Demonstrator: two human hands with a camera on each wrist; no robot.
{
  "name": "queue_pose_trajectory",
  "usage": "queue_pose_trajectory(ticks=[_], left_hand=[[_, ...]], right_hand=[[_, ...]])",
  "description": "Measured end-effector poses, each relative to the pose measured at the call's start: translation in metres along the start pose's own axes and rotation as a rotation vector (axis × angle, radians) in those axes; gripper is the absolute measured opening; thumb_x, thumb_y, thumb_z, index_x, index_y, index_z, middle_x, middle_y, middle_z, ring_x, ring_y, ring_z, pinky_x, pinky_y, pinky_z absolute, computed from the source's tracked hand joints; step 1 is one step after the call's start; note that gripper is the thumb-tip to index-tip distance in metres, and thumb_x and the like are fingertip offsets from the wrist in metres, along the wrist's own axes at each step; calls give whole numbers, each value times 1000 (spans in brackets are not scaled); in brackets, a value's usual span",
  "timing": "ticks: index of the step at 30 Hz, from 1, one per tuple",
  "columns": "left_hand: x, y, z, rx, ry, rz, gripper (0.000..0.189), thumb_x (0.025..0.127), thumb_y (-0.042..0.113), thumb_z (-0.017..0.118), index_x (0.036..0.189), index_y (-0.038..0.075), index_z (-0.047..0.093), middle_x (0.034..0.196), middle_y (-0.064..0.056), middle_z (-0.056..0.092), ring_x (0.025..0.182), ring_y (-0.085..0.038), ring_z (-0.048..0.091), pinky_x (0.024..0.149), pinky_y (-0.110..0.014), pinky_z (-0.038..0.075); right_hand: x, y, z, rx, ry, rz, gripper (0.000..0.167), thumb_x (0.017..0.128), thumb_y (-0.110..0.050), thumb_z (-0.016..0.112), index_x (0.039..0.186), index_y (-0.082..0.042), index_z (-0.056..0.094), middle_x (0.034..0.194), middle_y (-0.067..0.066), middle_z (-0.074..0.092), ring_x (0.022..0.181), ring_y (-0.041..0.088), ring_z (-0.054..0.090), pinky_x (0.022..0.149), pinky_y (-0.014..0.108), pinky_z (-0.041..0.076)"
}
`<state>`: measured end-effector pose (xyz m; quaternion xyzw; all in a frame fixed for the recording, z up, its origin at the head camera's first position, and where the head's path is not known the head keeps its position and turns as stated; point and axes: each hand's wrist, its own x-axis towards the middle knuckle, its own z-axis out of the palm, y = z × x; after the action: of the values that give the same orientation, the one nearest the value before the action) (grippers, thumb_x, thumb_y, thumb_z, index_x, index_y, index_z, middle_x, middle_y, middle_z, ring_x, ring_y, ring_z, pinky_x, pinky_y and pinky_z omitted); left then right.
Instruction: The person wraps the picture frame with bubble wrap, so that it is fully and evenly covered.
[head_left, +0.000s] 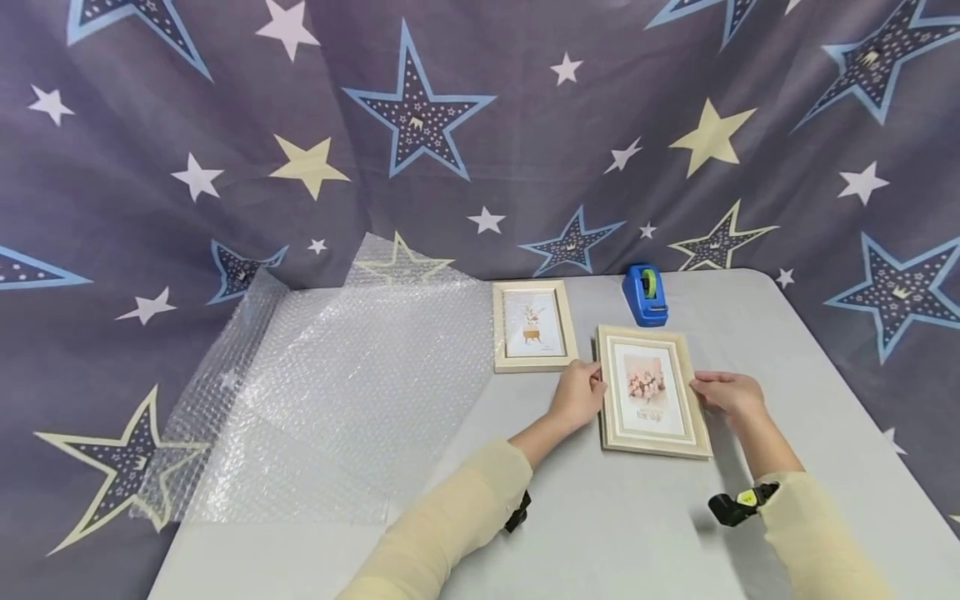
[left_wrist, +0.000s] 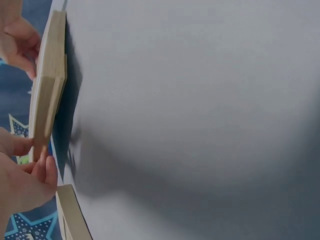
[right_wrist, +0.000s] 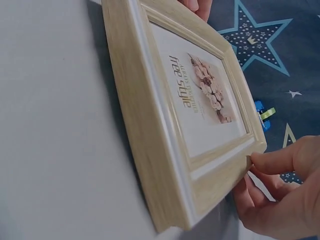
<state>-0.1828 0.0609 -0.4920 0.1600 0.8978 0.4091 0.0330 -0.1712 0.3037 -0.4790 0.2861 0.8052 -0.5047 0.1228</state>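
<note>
**Left hand (head_left: 579, 396) and right hand (head_left: 729, 393) pinch the pink-flower frame (head_left: 649, 390) by its sides**

From my end of the feed, I start at the far left, where a wide sheet of bubble wrap (head_left: 337, 392) lies well out to the left of the left hand. It spreads over the pale table (head_left: 592, 525) and runs past the table's left and far edges; the starry curtain (head_left: 517, 150) shows through it. The left sleeve (head_left: 450, 517) reaches in just in front of the wrap.

Beyond the left hand, and a little to its left, I see the flowerpot frame (head_left: 533, 323) lying face up, with the bubble wrap reaching its left side. The left hand pinches the left side of the pink-flower frame, thumb and fingers on its edge.

That frame sits between the two hands, picture side up, and I can read "free style" beneath the flowers. A shadow runs along it on the table, but I cannot tell whether any edge touches down. Past its far end, beyond both hands, the blue tape dispenser (head_left: 651, 314) stands with a green roll (head_left: 649, 285) in it.

On the right, I have the right hand pinching the frame's opposite side: the thumb presses the rim while the other fingers curl behind. Nearer me than that hand come a black wrist camera (head_left: 729, 510) and the right sleeve (head_left: 817, 533).
</note>
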Motion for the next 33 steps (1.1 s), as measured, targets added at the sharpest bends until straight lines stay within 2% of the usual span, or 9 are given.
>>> queue_pose_trajectory(ticks=[4,10,14,17,22,24,27,29,33], left_hand=[[1,2,0,-87,26,-20,35,91,5,62,126,-3,60,98,-10,61,82,-6,55,68,-7,48],[6,3,-4,-300,104,-80,35,86,-4,64,121,-4,63,103,-17,66,89,-15,67,74,-7,54],[13,3,-18,-399,163,-141,30,83,-6,66,112,-5,68,99,-18,72,89,-22,72,73,-14,58],[18,2,-28,-482,148,-202,26,83,-2,68,109,-3,70,97,-14,75,88,-18,73,75,-16,59],[21,-1,-45,-591,109,-290,24,83,4,71,106,2,72,97,-10,75,89,-13,73,78,-18,59],[22,-3,-51,-619,106,-329,24,82,4,72,106,1,72,100,-12,75,91,-17,73,79,-20,59],[24,-8,-59,-646,92,-398,27,83,5,71,109,-1,70,107,-15,73,96,-20,72,84,-24,59],[24,-12,-64,-684,87,-429,28,83,4,70,111,-2,69,110,-17,72,96,-20,72,89,-28,58],[22,-20,-75,-765,62,-475,31,85,3,68,115,-4,66,114,-20,70,94,-19,72,95,-36,56]], right_hand=[[-3,-2,-3,77,-34,41,55,91,-17,63,139,3,46,72,-21,56,72,-5,53,74,19,47],[-7,-5,-4,172,-85,25,61,91,-21,64,143,3,40,66,-29,53,69,-12,55,73,14,50],[-9,-10,-2,327,-138,-20,42,90,-16,66,129,-6,56,67,-26,61,68,-11,60,72,11,55],[-11,-14,1,427,-163,-11,27,90,-14,65,117,-14,62,66,-22,65,67,-9,63,70,12,56],[-14,-25,8,527,-202,29,48,91,-12,64,137,-9,50,66,-18,67,68,-5,64,66,13,56],[-15,-29,10,563,-225,41,37,90,-11,64,126,-14,59,67,-17,68,69,-4,65,66,13,57],[-17,-35,14,610,-275,43,14,90,-8,64,91,-22,69,69,-16,69,70,-4,66,67,13,56],[-18,-38,17,623,-312,32,23,91,-8,63,74,-24,67,69,-15,70,70,-4,66,67,12,56],[-19,-43,23,643,-391,-9,30,93,-8,61,70,-25,70,72,-13,71,71,-4,65,67,11,55]])
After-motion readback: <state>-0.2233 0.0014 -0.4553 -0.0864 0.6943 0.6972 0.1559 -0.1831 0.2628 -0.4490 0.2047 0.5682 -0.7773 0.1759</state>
